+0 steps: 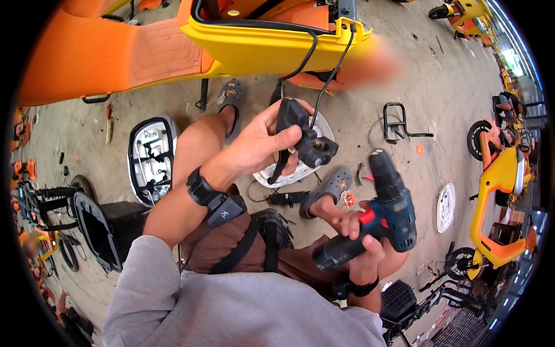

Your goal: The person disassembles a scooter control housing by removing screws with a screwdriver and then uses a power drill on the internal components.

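Note:
My left hand (263,141) is raised in the middle of the view and grips a black brake-lever assembly (300,139). Two black cables (332,69) run from it up to the yellow scooter body (260,43) lying across the top. My right hand (361,240) is lower right, closed around the handle of a blue and black cordless drill (381,211) with a red trigger switch; its chuck points up and away, a short way right of the lever. Both wrists wear black straps. I sit with my knees apart.
On the concrete floor lie a white and black mirror-shaped cover (151,157), a black metal bracket (399,122), a white round plate (446,207) and small loose parts by my grey clogs (329,188). Orange and yellow scooters (500,191) stand at the right; black parts are piled at the left.

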A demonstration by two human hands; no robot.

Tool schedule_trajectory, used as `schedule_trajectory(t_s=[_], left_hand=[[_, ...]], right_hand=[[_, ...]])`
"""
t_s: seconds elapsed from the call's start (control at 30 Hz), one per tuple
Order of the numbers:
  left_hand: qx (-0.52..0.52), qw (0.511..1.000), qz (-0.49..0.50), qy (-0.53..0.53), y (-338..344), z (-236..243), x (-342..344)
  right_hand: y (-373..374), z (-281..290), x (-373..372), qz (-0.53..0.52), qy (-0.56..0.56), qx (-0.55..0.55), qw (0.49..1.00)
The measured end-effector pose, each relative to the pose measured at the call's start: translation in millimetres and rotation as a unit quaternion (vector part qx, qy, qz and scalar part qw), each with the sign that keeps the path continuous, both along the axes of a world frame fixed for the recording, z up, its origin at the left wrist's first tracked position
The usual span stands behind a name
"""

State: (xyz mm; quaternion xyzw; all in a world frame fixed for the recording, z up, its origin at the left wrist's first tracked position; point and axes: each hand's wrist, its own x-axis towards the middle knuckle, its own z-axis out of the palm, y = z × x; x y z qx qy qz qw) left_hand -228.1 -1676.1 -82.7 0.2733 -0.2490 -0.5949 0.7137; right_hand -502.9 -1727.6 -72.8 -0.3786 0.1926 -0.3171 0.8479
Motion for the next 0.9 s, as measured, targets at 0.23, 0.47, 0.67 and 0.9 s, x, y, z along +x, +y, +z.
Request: schedule_trajectory(t_s=[0.23,0.47,0.67,0.9], left_hand=[[0.063,0.982,0.083,-0.159,-6,3,-8],[0.145,0.948,0.188,-0.211,-17,3,-15],[0.154,0.934,0.231,-0.224,-24,-10,-17],[0.141,0.938,0.226,-0.223,-23,-12,-18]], right_hand=[[-9,-3,-24,0.096,0.039,0.074,0.992],[2,-6,-31,0.134,0.134,-0.034,0.981],[4,-17,-40,0.151,0.188,-0.059,0.969],[-7,-26,-55,0.256,0.319,0.115,0.905]])
